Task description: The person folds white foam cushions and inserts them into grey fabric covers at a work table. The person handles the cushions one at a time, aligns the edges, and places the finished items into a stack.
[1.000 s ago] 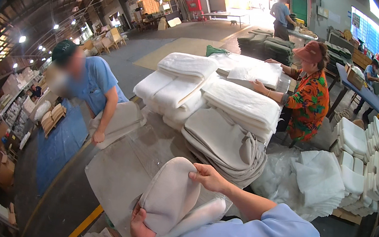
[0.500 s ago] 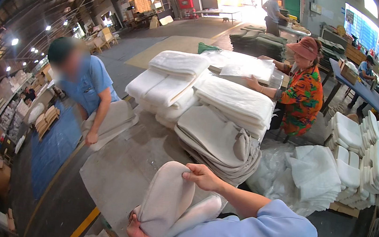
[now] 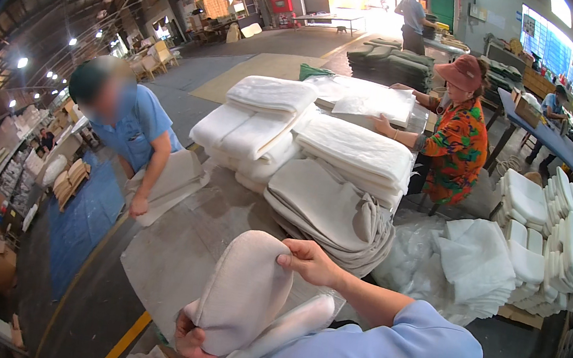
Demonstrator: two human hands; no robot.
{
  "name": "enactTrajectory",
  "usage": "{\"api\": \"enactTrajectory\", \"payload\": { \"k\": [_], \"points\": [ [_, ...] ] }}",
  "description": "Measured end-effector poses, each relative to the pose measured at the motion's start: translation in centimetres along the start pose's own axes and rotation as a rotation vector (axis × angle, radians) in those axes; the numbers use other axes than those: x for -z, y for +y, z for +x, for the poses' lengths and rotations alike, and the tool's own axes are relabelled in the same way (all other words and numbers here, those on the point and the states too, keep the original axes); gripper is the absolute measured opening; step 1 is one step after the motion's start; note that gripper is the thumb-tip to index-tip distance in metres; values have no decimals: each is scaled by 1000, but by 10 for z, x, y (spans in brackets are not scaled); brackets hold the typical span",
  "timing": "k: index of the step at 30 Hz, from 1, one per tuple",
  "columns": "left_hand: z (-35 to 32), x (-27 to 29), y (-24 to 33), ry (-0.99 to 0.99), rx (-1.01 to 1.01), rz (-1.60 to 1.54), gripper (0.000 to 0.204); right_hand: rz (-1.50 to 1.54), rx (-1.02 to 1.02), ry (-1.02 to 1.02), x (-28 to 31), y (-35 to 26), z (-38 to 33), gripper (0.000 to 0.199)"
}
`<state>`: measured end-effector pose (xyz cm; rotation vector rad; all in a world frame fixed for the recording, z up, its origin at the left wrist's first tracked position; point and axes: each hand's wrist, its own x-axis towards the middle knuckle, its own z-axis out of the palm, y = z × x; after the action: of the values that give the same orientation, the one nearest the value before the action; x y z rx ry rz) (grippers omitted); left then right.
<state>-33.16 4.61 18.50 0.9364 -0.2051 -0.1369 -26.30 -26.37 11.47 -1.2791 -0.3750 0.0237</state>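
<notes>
A beige cushion cover (image 3: pixel 248 289), filled out and rounded at its far end, is held up in front of me over the near end of the table. The fingers of my right hand (image 3: pixel 310 262) pinch its upper right edge. My left hand (image 3: pixel 194 345) grips the lower left edge, thumb on the fabric. Between the cover and my body lies a white foam pad (image 3: pixel 293 330), partly hidden by the cover. Just beyond my right hand sits a pile of flat beige covers (image 3: pixel 330 202).
The table (image 3: pixel 166 254) also bears stacks of white pads (image 3: pixel 262 115). At left, a person in blue (image 3: pixel 137 128) handles a beige cover; across the table, a person in a floral shirt (image 3: pixel 456 146) touches white sheets. Clear plastic (image 3: pixel 410 248) and stacked white cushions (image 3: pixel 527 201) stand right.
The cushion cover has been raised slightly and tilted, showing more of its broad face. My left hand has shifted up and to the left; my right hand keeps its pinch, slightly higher.
</notes>
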Motion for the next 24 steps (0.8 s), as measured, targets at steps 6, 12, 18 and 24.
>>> {"api": "enactTrajectory", "payload": {
  "k": [6,12,18,24],
  "points": [
    [14,15,1,-137,-98,16,51,53,26,-12,3,-20,3,31],
    [18,-9,9,-43,20,346,47,111,40,130,13,-25,-7,26],
    [-21,69,-1,-484,262,1510,51,-203,225,345,43,-73,-9,23],
    [-80,128,-98,-286,358,1710,59,-191,308,465,44,-83,1,25]
  ]
}}
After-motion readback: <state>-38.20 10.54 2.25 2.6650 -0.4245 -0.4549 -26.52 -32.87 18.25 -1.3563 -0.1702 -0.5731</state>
